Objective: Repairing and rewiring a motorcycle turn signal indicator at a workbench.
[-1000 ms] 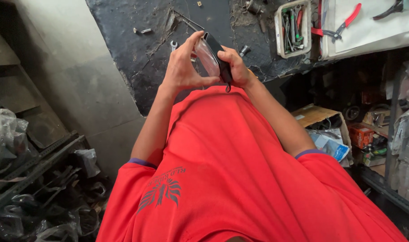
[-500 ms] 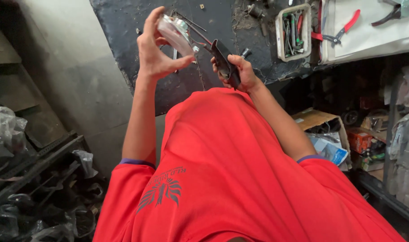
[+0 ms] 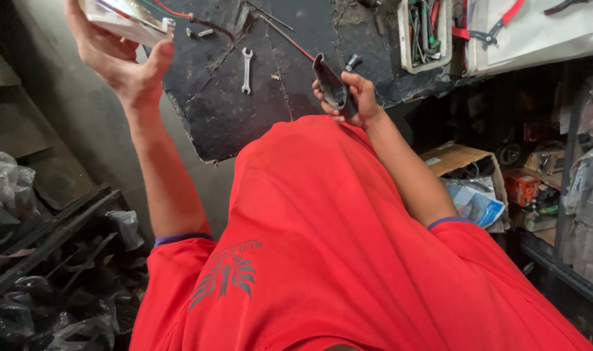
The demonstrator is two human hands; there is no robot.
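While hands [image 3: 121, 62] part, perhaps lamp [image 3: 124, 18], housing [image 3: 331, 88]

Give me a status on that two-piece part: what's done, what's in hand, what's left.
Done: the two pieces are apart. In hand: the left hand holds the pale clear-faced unit, red wires trailing from it, raised over the dark bench; the right hand grips the dark shell. Left: both pieces are held, neither set down; a spanner lies untouched.

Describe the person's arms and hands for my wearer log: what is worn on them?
Both hands, the left hand and the right hand, are bare: no gloves, rings or watch visible. The forearms are uncovered. Short red sleeves with a dark purple hem band reach the upper arms, part of a red shirt bearing a dark chest emblem.
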